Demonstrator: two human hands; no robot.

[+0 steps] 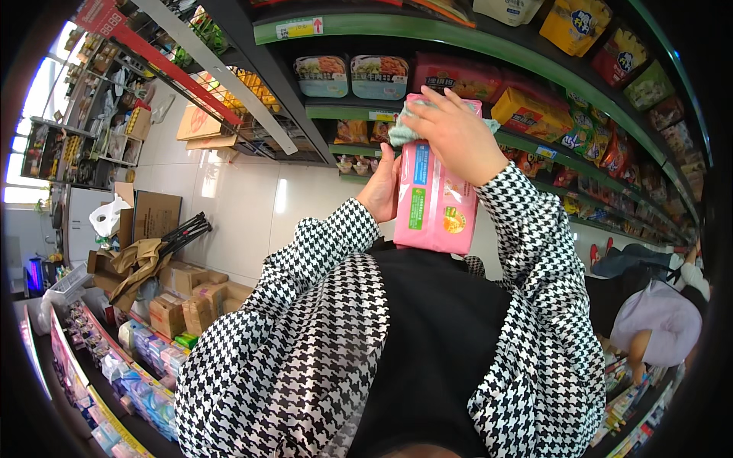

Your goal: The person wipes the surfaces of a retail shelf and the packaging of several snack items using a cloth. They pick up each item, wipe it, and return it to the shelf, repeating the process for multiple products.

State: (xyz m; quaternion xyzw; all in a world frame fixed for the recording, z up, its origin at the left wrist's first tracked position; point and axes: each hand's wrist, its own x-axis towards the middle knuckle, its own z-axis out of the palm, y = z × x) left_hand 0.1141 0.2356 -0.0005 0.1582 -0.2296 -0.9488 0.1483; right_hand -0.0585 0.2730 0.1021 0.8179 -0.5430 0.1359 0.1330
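A long pink plastic food package [437, 206] is held upright in front of my chest. My left hand [382, 188] grips it along its left side, thumb up. My right hand [449, 129] lies over the package's upper part, pressing a pale green cloth [405, 130] against it. The cloth's edges stick out on both sides of my fingers. Just beyond my hands, more pink-red packages [455, 74] stand on a store shelf, with a yellow package [531, 116] to their right.
Two tray meals [379, 76] sit left on the green-edged shelf [355, 110]. Other bagged snacks [595, 129] line the shelves rightward. Cardboard boxes [197, 300] and a folded black frame [186, 232] are on the left floor. Another person [655, 320] bends at the right by low shelves.
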